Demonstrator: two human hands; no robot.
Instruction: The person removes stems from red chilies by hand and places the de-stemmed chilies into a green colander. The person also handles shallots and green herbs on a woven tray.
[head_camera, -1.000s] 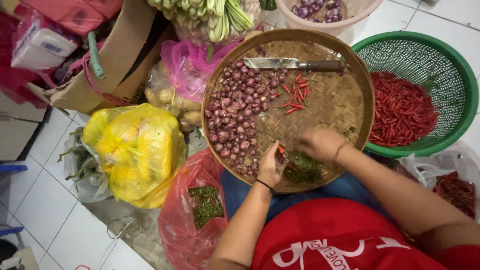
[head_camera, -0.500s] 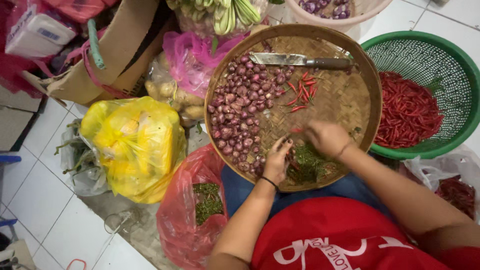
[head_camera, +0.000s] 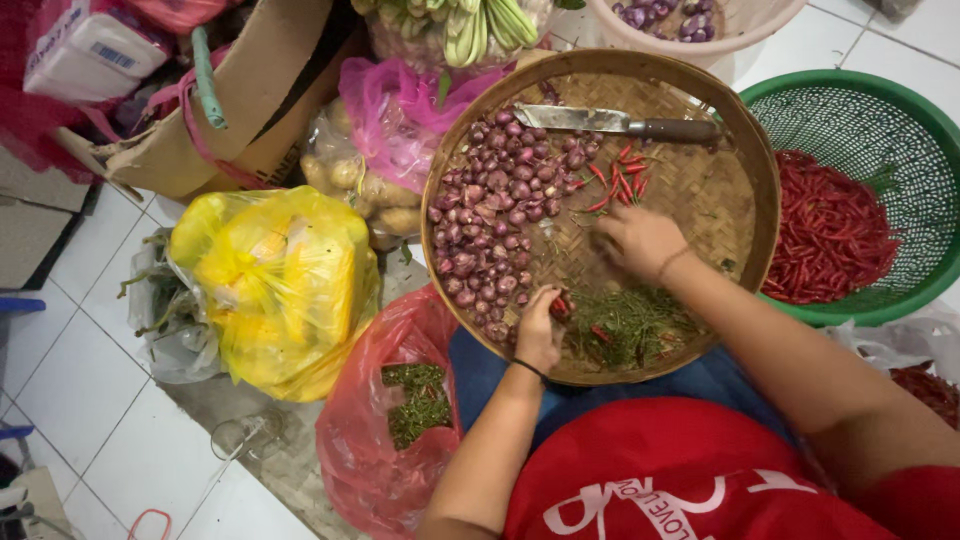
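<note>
In the head view, a round woven bamboo tray (head_camera: 740, 150) is seen from above, resting on the person's lap.

The left hand (head_camera: 538, 330) is laid at the near edge of the tray. Its fingers (head_camera: 549, 300) are pressed together, and a small red chili (head_camera: 561, 306) is pinched at their tips. Just to the right of these fingers a pile of green chili stems (head_camera: 630, 325) is seen. Just beyond and to the left of them, a big heap of purple shallots (head_camera: 495, 215) is spread.

The right hand (head_camera: 635, 240) is held out over the middle of the tray, palm down. Its fingers (head_camera: 605, 222) are loosely curled and point to the left. Whether anything is held under them cannot be told. A few loose red chilies (head_camera: 620, 185) are lying just beyond these fingers, toward the far side of the tray. Their long sides are mostly pointed away from the person, a little slanted. The right hand is much nearer to them than the left hand.

Farther beyond the loose chilies, a knife (head_camera: 620, 124) is laid flat, with its long side running left to right and its handle to the right.

Well to the right of the right hand, a green basket (head_camera: 900, 120) full of red chilies is set beside the tray.
</note>
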